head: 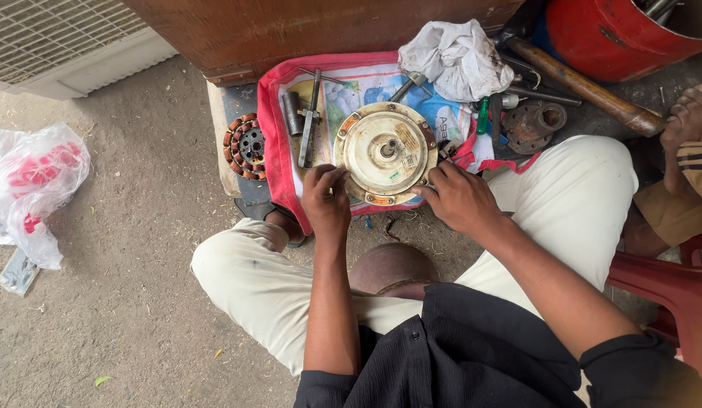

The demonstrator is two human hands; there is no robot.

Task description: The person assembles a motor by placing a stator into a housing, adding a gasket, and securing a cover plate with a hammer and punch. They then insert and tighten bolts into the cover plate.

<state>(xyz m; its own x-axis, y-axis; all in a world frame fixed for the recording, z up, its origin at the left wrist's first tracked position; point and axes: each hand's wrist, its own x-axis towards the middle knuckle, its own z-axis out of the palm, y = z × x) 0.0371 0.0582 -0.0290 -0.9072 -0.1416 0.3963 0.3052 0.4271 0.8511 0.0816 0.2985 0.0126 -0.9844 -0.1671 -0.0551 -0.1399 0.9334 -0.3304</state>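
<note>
Nearest to us, our knees in cream trousers spread to either side as we sit low over the dusty ground. Just beyond them, our left hand pinches the near-left rim of a round cream-coloured metal fan motor housing, fingers curled closed on its edge. Our right hand grips the near-right rim of the same housing, fingers wrapped against its side. The housing lies flat, a short shaft at its centre, on a red-edged printed cloth bag spread on the ground between our knees.

Left of the housing, on the bag, lie a slim grey metal puller tool and a short dark cylinder. Just off the bag's left edge rests a ring of copper-wound stator coils. Right of the housing sits a rusty round metal flange, near a green-handled screwdriver.

Farther off, a crumpled white rag lies on the bag's far edge, with a wooden-handled tool and a red metal drum to the right. Far left, a clear plastic bag with red print lies on the ground.
</note>
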